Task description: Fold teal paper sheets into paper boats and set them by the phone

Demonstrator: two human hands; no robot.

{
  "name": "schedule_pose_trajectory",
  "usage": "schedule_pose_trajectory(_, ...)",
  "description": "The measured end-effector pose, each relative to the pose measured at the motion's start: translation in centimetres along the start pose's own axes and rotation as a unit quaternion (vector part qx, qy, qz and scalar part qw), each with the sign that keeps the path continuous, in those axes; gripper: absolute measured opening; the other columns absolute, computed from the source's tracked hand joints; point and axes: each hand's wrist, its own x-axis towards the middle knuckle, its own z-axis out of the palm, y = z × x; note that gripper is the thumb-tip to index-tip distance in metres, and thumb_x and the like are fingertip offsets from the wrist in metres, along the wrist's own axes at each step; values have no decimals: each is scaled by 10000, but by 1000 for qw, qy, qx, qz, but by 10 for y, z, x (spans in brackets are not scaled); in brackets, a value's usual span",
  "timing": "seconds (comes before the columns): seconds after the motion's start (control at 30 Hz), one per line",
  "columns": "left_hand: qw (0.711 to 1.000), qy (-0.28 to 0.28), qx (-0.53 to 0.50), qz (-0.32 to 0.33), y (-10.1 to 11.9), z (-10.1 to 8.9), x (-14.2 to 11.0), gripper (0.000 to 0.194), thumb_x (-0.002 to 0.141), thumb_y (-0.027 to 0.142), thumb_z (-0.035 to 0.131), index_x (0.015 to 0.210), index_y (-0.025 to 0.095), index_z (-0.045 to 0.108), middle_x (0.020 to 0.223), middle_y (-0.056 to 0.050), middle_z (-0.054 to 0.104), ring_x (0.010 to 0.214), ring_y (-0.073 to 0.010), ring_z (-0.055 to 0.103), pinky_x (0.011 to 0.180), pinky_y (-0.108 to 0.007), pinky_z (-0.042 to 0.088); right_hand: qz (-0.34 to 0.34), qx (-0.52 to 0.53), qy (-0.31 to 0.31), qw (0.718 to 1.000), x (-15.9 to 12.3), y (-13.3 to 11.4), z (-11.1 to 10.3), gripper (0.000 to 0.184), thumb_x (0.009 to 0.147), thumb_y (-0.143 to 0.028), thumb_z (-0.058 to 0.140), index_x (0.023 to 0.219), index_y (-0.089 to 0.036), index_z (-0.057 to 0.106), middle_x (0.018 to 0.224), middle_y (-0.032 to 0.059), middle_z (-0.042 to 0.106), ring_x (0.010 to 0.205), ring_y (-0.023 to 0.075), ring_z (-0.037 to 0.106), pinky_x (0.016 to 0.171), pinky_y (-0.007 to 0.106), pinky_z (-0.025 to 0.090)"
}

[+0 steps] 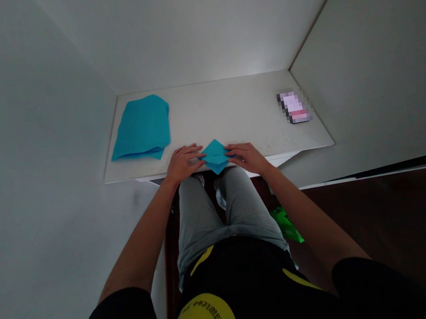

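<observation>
A small folded piece of blue paper [215,151], diamond-shaped with a crease across its middle, is held at the front edge of the white table. My left hand [183,163] pinches its left corner between thumb and fingers. On the opposite corner, my right hand [248,158] grips it the same way. The paper's lower point hangs past the table edge towards me. To the left of my left hand lies a larger blue sheet [142,125], with a corner poking out under its near edge.
The narrow white table [224,106] stands against walls at the back and both sides. At its right end lies a phone-like object [294,107], blurred by pixelation. On the dark floor, a bright green bag-like item [287,224] lies beside my right leg.
</observation>
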Motion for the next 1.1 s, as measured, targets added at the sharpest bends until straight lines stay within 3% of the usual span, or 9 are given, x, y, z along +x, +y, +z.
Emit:
schedule_pose_trajectory(0.17, 999, 16, -35, -15, -3, 1, 3, 244, 1057, 460, 669, 1092, 307, 855, 1427, -33, 760, 1414, -255, 661, 1270, -531, 457, 42, 2, 52, 998, 2, -2, 5, 351, 1119, -418, 515, 1145, -218, 803, 1231, 128, 806, 1164, 288, 735, 1063, 484, 558)
schedule_pose_trajectory(0.3, 996, 49, -24, -69, 1, 6, 7, 290, 1052, 477, 659, 1010, 259, 845, 1375, -71, 762, 1321, -269, 684, 1207, -513, 503, 124, 41, 85, 988, 11, -1, 14, 396, 1095, -434, 533, 1331, -175, 718, 1057, 110, 789, 846, 240, 719, 870, 410, 594)
schedule_pose_trajectory(0.4, 990, 83, 20, -115, 12, 12, 9, 302, 1036, 484, 673, 935, 241, 819, 1342, -101, 733, 1284, -301, 662, 1180, -534, 502, 138, 46, 94, 985, 14, -2, 15, 423, 1076, -407, 563, 1402, -166, 684, 1048, 95, 765, 767, 215, 682, 839, 390, 592)
schedule_pose_trajectory(0.47, 984, 100, 48, -137, 21, 16, 11, 270, 1027, 478, 681, 1043, 241, 809, 1352, -118, 713, 1285, -324, 646, 1161, -544, 506, 129, 10, 85, 988, 14, -7, 11, 401, 1081, -369, 550, 1399, -186, 712, 1112, 117, 749, 885, 246, 698, 909, 419, 586)
schedule_pose_trajectory(0.57, 986, 97, 74, -115, 35, 23, 13, 380, 1069, 382, 585, 1401, 248, 714, 1476, -124, 677, 1407, -327, 593, 1204, -538, 478, 112, -70, 68, 989, 12, -22, 8, 413, 1096, -298, 508, 1449, -254, 719, 1367, 147, 715, 1243, 330, 651, 1096, 523, 520)
schedule_pose_trajectory(0.73, 994, -16, 103, 15, 50, 36, 17, 588, 1054, 149, 370, 1599, 226, 578, 1694, -57, 540, 1646, -237, 393, 1390, -517, 269, 69, -101, 13, 992, 12, -53, 30, 573, 1142, -355, 424, 1687, -186, 478, 1718, 148, 493, 1599, 339, 435, 1304, 587, 362)
schedule_pose_trajectory(0.87, 991, -46, 119, 37, 50, 38, 12, 621, 1115, 321, 360, 1707, 147, 426, 1788, -127, 371, 1694, -274, 299, 1415, -547, 200, 68, -96, 1, 993, 4, -61, 46, 812, 1124, -599, 459, 1752, -103, 322, 1791, 202, 341, 1686, 350, 301, 1387, 600, 243)
schedule_pose_trajectory(0.97, 987, -61, 133, 62, 42, 32, 6, 693, 1119, 482, 437, 1738, 177, 377, 1825, -128, 268, 1719, -314, 207, 1420, -571, 158, 54, -96, -13, 994, -4, -54, 41, 945, 1072, -714, 517, 1759, -101, 302, 1807, 216, 287, 1699, 361, 263, 1398, 601, 210)
schedule_pose_trajectory(1.1, 982, -73, 148, 89, 36, 26, 0, 697, 1115, 508, 482, 1734, 201, 392, 1836, -134, 215, 1721, -344, 184, 1412, -612, 156, 54, -110, -20, 992, -13, -39, 28, 1001, 1043, -738, 559, 1765, -102, 282, 1805, 227, 282, 1694, 375, 273, 1391, 606, 215)
